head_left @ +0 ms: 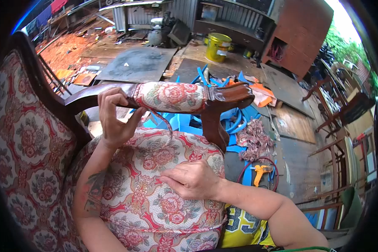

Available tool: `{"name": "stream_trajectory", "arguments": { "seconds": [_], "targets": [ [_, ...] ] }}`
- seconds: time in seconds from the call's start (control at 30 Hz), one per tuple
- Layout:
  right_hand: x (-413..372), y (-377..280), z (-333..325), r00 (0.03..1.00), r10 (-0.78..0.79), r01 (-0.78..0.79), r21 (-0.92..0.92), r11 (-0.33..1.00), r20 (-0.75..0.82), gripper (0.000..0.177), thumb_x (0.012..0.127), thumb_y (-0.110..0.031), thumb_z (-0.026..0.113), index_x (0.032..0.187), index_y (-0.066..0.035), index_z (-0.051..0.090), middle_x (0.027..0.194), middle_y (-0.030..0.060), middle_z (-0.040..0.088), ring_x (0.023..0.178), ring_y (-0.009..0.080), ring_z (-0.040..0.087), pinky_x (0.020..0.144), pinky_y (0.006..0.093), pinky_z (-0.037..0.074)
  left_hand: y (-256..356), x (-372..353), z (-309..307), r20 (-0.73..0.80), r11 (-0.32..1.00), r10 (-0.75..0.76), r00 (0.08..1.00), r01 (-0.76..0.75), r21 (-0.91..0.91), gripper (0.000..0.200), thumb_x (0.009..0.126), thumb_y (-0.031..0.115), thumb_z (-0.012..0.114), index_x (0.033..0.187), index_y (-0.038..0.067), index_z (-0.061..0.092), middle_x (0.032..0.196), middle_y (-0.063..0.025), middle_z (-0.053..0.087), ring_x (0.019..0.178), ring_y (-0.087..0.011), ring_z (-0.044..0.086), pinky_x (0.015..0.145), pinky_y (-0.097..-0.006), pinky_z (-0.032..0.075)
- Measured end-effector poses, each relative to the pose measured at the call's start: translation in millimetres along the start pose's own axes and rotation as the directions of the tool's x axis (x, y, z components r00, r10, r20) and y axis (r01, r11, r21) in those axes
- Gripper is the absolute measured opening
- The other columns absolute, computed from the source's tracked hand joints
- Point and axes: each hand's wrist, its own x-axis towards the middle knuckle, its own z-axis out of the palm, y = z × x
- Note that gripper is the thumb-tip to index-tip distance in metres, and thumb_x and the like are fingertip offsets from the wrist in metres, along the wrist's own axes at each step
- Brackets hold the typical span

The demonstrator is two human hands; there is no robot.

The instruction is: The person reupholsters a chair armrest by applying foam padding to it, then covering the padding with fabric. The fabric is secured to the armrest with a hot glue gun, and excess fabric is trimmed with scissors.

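Note:
My left hand is closed round the wooden armrest of an upholstered chair, at the rear end of its floral pad. Its thumb presses by a narrow strip of floral trim, which runs along the pad's lower edge and dangles loose over the seat. Above the floral seat cushion, my right hand has its fingers curled together with the thumb. Whatever it may pinch is hidden or too small to make out. On the left rises the floral backrest in its dark wood frame.
Blue scraps and a heap of tangled fibre lie on the floor beyond the armrest. A yellow gun-shaped tool rests near a red hose. Farther back stand a yellow bucket and a brown cabinet. Wooden chair frames line the right.

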Motion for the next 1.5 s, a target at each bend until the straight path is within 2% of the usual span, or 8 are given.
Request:
{"name": "stream_trajectory", "arguments": {
  "seconds": [0.9, 1.2, 1.3, 1.33, 1.37, 1.4, 1.47, 1.5],
  "targets": [
    [-5, -5, 2, 1.0, -0.009, 0.007, -0.069, 0.998, -0.024, 0.012, 0.095, -0.018, 0.075, 0.098, -0.006, 0.076, 0.087, 0.0104, 0.077, 0.074, 0.028, 0.076, 0.065, 0.0405, 0.06, 1, -1, 2, -0.028, 0.999, 0.009, 1.0, -0.008, 0.033, 0.044, 0.081, 0.016, 0.092, 0.104, 0.005, 0.056, 0.108, -0.0136, 0.062, 0.103, -0.0324, 0.058, 0.096, -0.0426, 0.044],
    [-1, -3, -4, 0.994, -0.018, 0.029, -0.102, 0.994, 0.107, 0.02, 0.093, -0.017, 0.081, 0.081, -0.005, 0.07, 0.071, 0.0097, 0.069, 0.063, 0.0294, 0.07, 0.057, 0.0413, 0.054, -1, -2, 3, -0.035, 0.998, 0.048, 0.998, -0.047, 0.046, 0.045, 0.081, 0.015, 0.092, 0.106, 0.005, 0.056, 0.109, -0.0141, 0.063, 0.103, -0.0319, 0.058, 0.093, -0.0425, 0.046],
    [-2, -10, -4, 0.998, -0.011, 0.017, -0.08, 0.997, 0.066, 0.021, 0.094, -0.018, 0.08, 0.084, -0.003, 0.071, 0.072, 0.0092, 0.069, 0.066, 0.0246, 0.071, 0.059, 0.0391, 0.054, -1, -2, 3, -0.041, 0.997, 0.051, 0.998, -0.049, 0.056, 0.044, 0.081, 0.014, 0.092, 0.105, 0.005, 0.056, 0.109, -0.0141, 0.063, 0.103, -0.0318, 0.058, 0.094, -0.0422, 0.046],
    [-2, -18, -4, 0.996, 0.08, -0.084, 0.127, 0.988, 0.038, 0.019, 0.096, -0.017, 0.079, 0.087, -0.002, 0.072, 0.074, 0.0082, 0.07, 0.067, 0.0214, 0.071, 0.06, 0.0367, 0.054, -2, -2, 3, -0.043, 0.998, 0.041, 0.998, -0.039, 0.045, 0.045, 0.079, 0.016, 0.093, 0.106, 0.006, 0.057, 0.11, -0.0142, 0.063, 0.104, -0.0331, 0.059, 0.093, -0.0435, 0.046],
    [0, -26, -8, 0.985, 0.172, -0.173, 0.326, 0.929, 0.032, 0.018, 0.098, -0.016, 0.078, 0.09, -0.001, 0.073, 0.076, 0.0073, 0.07, 0.069, 0.0182, 0.07, 0.062, 0.0342, 0.054, -2, -3, 4, -0.049, 0.999, 0.028, 0.998, -0.027, 0.035, 0.046, 0.078, 0.017, 0.093, 0.106, 0.006, 0.058, 0.111, -0.0142, 0.064, 0.105, -0.0344, 0.059, 0.093, -0.0449, 0.046],
    [1, -36, -17, 0.985, 0.17, -0.174, 0.315, 0.933, 0.039, 0.018, 0.098, -0.016, 0.078, 0.09, -0.001, 0.073, 0.076, 0.0073, 0.07, 0.069, 0.0182, 0.07, 0.062, 0.0342, 0.054, -3, -3, 4, -0.049, 0.999, 0.029, 0.998, -0.027, 0.035, 0.046, 0.078, 0.017, 0.093, 0.106, 0.006, 0.058, 0.11, -0.0141, 0.064, 0.105, -0.0342, 0.059, 0.093, -0.0447, 0.046],
    [4, -62, -42, 0.801, 0.219, -0.599, 0.75, 0.282, 0.557, 0.036, 0.102, -0.036, 0.076, 0.102, 0.0, 0.074, 0.1, 0.0089, 0.07, 0.083, 0.0143, 0.068, 0.07, 0.0298, 0.055, -3, -3, 4, -0.06, 0.999, 0.027, 0.998, -0.025, 0.034, 0.045, 0.078, 0.017, 0.093, 0.106, 0.006, 0.058, 0.11, -0.014, 0.063, 0.105, -0.0342, 0.059, 0.093, -0.0446, 0.046],
    [6, -74, -47, 0.823, 0.075, -0.567, 0.808, 0.163, 0.562, 0.048, 0.101, -0.047, 0.073, 0.108, 0.0, 0.073, 0.111, 0.0103, 0.066, 0.09, 0.0156, 0.067, 0.077, 0.0302, 0.055, -3, -3, 4, -0.055, 0.999, 0.031, 0.998, -0.029, 0.037, 0.045, 0.079, 0.017, 0.092, 0.105, 0.006, 0.058, 0.11, -0.014, 0.063, 0.105, -0.0342, 0.059, 0.093, -0.0445, 0.046]
  ]
}}
